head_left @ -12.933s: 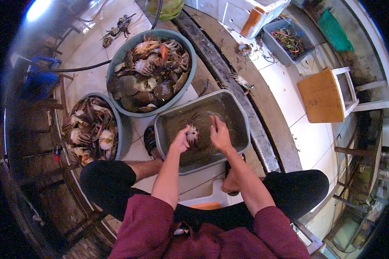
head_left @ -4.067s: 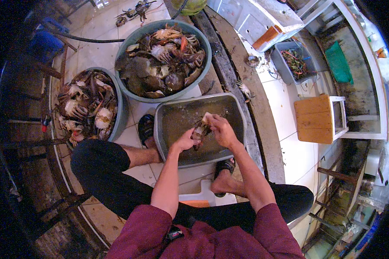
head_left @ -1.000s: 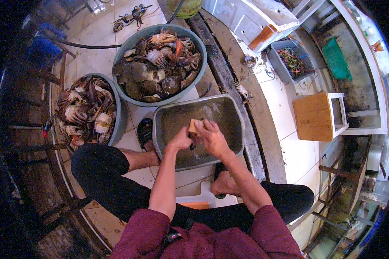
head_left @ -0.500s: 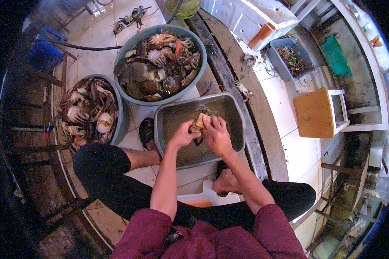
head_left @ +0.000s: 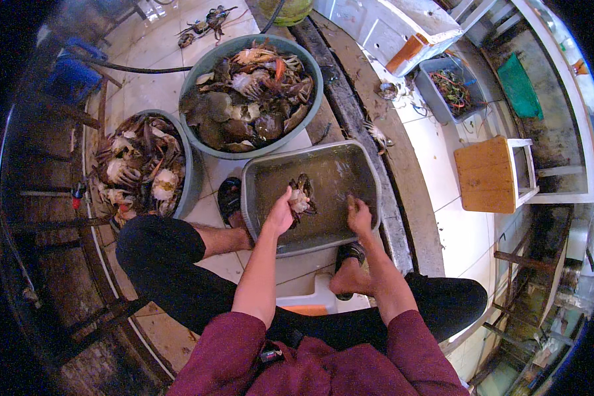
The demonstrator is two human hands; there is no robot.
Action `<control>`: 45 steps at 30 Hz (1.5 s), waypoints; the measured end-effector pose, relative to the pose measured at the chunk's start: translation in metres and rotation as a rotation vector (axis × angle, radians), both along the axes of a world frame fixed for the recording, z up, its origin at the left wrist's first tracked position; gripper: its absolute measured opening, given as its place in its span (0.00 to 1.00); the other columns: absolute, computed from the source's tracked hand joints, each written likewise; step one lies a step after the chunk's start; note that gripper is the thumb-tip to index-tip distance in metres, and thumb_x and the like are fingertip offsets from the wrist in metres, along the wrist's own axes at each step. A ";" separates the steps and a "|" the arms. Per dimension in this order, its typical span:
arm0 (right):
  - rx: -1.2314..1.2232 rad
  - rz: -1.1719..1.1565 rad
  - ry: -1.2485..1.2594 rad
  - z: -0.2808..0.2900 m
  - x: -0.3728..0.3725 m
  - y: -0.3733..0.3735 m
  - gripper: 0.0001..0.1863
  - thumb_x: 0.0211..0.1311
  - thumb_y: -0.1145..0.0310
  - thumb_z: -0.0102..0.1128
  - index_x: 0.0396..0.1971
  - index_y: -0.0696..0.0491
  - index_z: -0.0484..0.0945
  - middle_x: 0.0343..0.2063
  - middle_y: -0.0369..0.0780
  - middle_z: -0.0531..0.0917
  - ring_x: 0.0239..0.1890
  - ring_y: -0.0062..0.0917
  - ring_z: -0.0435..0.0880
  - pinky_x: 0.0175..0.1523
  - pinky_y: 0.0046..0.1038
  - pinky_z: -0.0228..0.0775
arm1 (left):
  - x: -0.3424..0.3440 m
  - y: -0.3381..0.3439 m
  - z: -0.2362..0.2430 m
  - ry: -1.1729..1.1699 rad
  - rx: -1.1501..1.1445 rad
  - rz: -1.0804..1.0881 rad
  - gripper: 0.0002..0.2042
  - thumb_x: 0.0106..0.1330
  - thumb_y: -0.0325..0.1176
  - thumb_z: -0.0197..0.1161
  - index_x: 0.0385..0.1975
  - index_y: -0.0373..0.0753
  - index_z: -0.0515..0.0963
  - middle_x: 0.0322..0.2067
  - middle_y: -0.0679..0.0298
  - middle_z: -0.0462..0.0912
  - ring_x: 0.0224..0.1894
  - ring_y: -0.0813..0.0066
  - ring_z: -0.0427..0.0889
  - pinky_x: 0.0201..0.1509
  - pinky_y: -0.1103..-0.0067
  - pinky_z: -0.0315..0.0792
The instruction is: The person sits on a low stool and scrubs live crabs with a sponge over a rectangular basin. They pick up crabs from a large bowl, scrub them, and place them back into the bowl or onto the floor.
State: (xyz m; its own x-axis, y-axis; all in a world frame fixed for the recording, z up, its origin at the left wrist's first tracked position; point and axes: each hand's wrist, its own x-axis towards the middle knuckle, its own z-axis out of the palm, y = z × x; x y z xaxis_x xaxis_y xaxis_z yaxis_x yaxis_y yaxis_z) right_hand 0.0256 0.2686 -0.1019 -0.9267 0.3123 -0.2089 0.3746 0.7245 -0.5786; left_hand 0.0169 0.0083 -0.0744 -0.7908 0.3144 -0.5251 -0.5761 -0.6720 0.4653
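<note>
In the head view, the left hand [head_left: 282, 214] pinches a crab [head_left: 302, 200] between thumb and fingers, with a pale patch of its body showing and its dark legs sticking out. The crab is held over the murky water [head_left: 330, 173] in the grey basin [head_left: 323, 243], left of its middle. The right hand [head_left: 358, 217] is apart from the crab, near the basin's right wall, its fingers curled and pointing down toward the water; I cannot tell whether it grips anything.

Behind the basin stands a round tub [head_left: 241, 154] heaped with crabs [head_left: 247, 99], some belly up. A second tub [head_left: 193, 173], to its left, holds another heap [head_left: 142, 165]. A few dark crabs [head_left: 208, 25] lie on the tiles beyond, and a lone crab [head_left: 377, 136] is on the ledge right of the basin.

The work looks to be midway: one crab is in hand and not yet set down, and both tubs are well filled. Which heap has been dealt with and which is left, I cannot tell.
</note>
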 end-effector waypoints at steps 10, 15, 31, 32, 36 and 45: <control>-0.763 0.219 -0.384 0.062 -0.012 -0.064 0.22 0.63 0.63 0.60 0.53 0.59 0.74 0.30 0.37 0.81 0.32 0.17 0.76 0.39 0.19 0.70 | 0.023 -0.006 -0.063 -0.314 -0.120 0.222 0.15 0.71 0.43 0.49 0.42 0.39 0.76 0.39 0.63 0.82 0.42 0.67 0.80 0.47 0.70 0.72; -0.090 0.251 -0.013 0.001 0.008 -0.026 0.21 0.63 0.63 0.59 0.52 0.59 0.75 0.29 0.35 0.81 0.28 0.18 0.76 0.35 0.22 0.69 | -0.013 -0.010 -0.034 -0.111 -0.813 0.064 0.18 0.66 0.45 0.55 0.30 0.34 0.80 0.27 0.61 0.82 0.30 0.68 0.80 0.35 0.69 0.70; -0.575 0.140 -0.249 0.022 -0.004 -0.032 0.19 0.58 0.62 0.64 0.44 0.59 0.80 0.22 0.35 0.80 0.20 0.16 0.74 0.26 0.24 0.68 | -0.063 -0.063 0.172 0.026 -0.769 -0.008 0.13 0.60 0.42 0.65 0.30 0.36 0.78 0.31 0.61 0.82 0.29 0.70 0.83 0.29 0.75 0.78; -0.514 0.156 -0.206 0.011 -0.005 -0.029 0.19 0.58 0.61 0.65 0.43 0.60 0.80 0.21 0.35 0.80 0.20 0.16 0.74 0.27 0.24 0.68 | -0.080 -0.070 0.197 0.065 -0.784 0.034 0.14 0.60 0.42 0.64 0.33 0.36 0.78 0.32 0.60 0.82 0.30 0.69 0.84 0.30 0.75 0.79; -0.396 0.236 -0.160 -0.030 -0.001 -0.025 0.20 0.57 0.60 0.65 0.43 0.60 0.80 0.21 0.37 0.80 0.21 0.16 0.75 0.29 0.24 0.69 | -0.156 -0.108 0.233 0.262 -0.511 0.259 0.17 0.63 0.46 0.61 0.36 0.35 0.77 0.32 0.61 0.80 0.36 0.68 0.80 0.42 0.69 0.77; -0.365 0.212 -0.301 0.009 0.012 -0.037 0.22 0.53 0.60 0.67 0.44 0.59 0.80 0.36 0.46 0.85 0.38 0.30 0.84 0.44 0.32 0.74 | -0.100 -0.058 0.139 0.040 -0.694 0.169 0.12 0.63 0.34 0.57 0.43 0.35 0.75 0.34 0.60 0.80 0.32 0.68 0.82 0.32 0.74 0.80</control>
State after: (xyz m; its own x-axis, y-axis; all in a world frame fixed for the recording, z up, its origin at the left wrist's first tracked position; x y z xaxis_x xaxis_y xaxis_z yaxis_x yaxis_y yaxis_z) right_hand 0.0374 0.2313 -0.0928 -0.8435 -0.0186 -0.5368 0.4309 0.5732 -0.6969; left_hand -0.0828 -0.0499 0.0650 -0.8223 -0.2105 -0.5287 -0.4634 -0.2915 0.8368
